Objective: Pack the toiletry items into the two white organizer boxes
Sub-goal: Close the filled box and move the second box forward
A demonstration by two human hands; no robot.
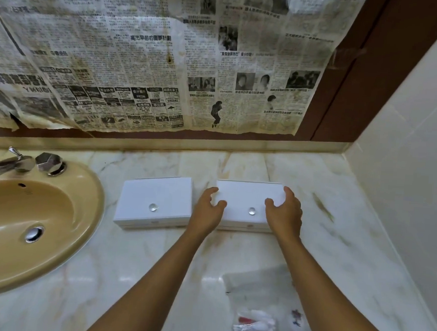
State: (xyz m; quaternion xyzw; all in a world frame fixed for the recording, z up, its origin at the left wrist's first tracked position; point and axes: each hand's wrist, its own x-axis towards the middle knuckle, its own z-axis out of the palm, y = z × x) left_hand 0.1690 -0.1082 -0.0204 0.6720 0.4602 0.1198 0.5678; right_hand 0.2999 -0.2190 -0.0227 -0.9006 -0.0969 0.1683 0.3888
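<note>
— Nearest item first, please.

— Clear plastic bag [261, 279], lying flat on the marble counter [133, 257], below the right forearm. At its near end, a heap of small white and red packets [254, 328]; contents too blurred to identify.

— Entry for the hands?

— Left hand [206, 211]: placed at the left end of the right box [248, 199], fingers curled over its far left corner, thumb resting on the lid. Right hand [285, 212]: at the opposite end of the same box, fingers curved over the far right corner, thumb on the lid. Both hands hold the box between them, one at each end.

— Condition of that box?

— White, rectangular, lid closed, flat on the counter. One small clear round knob [252, 211] on the lid, between the two thumbs.

— Second box?

— Left box [155, 199]: same white type, lid closed, own clear knob [153, 207]. Stands just beside the left hand, on its outer side, apart from the held box by a narrow gap. Untouched by either hand.

— Further out from the grip?

— Beige sink [59, 244], well to the left of the left box, with a chrome drain [34, 234] and a chrome tap [3, 163] at its far rim. Beyond both boxes, yellowed newspaper [142, 56] covers the wall. White tiles [406, 165] stand to the right of the right hand.
</note>
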